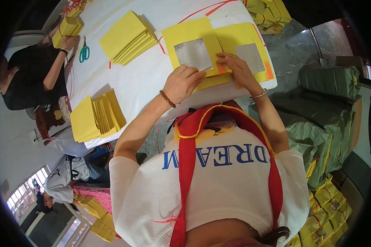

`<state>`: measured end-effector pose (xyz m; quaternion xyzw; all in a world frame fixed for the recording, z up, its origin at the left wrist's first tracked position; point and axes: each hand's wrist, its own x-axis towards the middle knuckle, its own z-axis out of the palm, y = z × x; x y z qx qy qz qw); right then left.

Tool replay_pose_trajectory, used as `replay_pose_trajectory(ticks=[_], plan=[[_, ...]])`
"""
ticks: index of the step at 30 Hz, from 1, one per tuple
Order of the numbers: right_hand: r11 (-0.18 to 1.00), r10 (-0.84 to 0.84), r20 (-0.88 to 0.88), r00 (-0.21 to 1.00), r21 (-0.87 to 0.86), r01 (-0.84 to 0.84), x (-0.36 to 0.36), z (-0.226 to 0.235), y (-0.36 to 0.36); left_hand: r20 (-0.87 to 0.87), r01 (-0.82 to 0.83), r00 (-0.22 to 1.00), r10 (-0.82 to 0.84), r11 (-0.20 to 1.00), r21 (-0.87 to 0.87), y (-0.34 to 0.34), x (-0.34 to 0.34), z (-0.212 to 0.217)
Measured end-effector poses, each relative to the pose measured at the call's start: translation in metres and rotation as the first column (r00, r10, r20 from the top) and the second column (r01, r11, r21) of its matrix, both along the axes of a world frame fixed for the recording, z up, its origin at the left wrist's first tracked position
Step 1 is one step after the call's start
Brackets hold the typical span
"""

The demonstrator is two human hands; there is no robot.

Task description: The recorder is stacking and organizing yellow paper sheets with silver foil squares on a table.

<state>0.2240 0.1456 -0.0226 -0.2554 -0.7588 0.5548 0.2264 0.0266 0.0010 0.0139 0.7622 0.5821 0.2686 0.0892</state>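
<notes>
A yellow paper sheet with a silver foil square (pixel 192 53) lies at the near edge of the white table. At its lower edge my left hand (pixel 183 82) has its fingers curled together, pinching the paper there. Beside it, my right hand (pixel 238 69) lies with fingers stretched across the right part of this sheet, near a small orange patch. A second yellow sheet (pixel 238 32), also with a silver square and an orange corner, is to the right, partly under my right hand. How many layers lie beneath the sheets is hidden.
Yellow paper stacks stand farther left (pixel 125 37) and nearer left (pixel 95 117) on the table (pixel 123 78). Teal scissors (pixel 84 50) lie near a co-worker (pixel 37 70) handling yellow paper. Green-wrapped bundles (pixel 317 119) are at right; another person (pixel 62 181) is at lower left.
</notes>
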Motion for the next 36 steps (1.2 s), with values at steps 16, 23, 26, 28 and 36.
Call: replay_pose_trajectory(ticks=[16, 23, 26, 28, 36], plan=[[0.965, 0.110, -0.109, 0.988, -0.225, -0.132, 0.009, -0.017, 0.007, 0.215, -0.113, 0.969, 0.120, 0.993, -0.043, 0.002, -0.004, -0.012], [0.976, 0.154, -0.172, 0.973, -0.127, -0.177, 0.009, -0.031, 0.010, -0.254, 0.116, 0.961, -0.109, 0.993, 0.014, -0.006, 0.004, -0.006], [0.970, 0.138, -0.176, 0.975, -0.174, -0.169, 0.009, -0.029, 0.009, -0.374, 0.123, 0.920, -0.121, 0.992, -0.017, -0.007, 0.003, -0.002], [0.969, 0.136, -0.179, 0.974, -0.183, -0.169, 0.009, -0.029, 0.010, -0.385, 0.177, 0.908, -0.163, 0.984, 0.001, -0.005, 0.002, 0.004], [0.964, 0.105, -0.130, 0.986, -0.231, -0.133, 0.007, -0.018, 0.007, -0.368, 0.166, 0.917, -0.152, 0.986, 0.006, -0.008, 0.001, -0.004]])
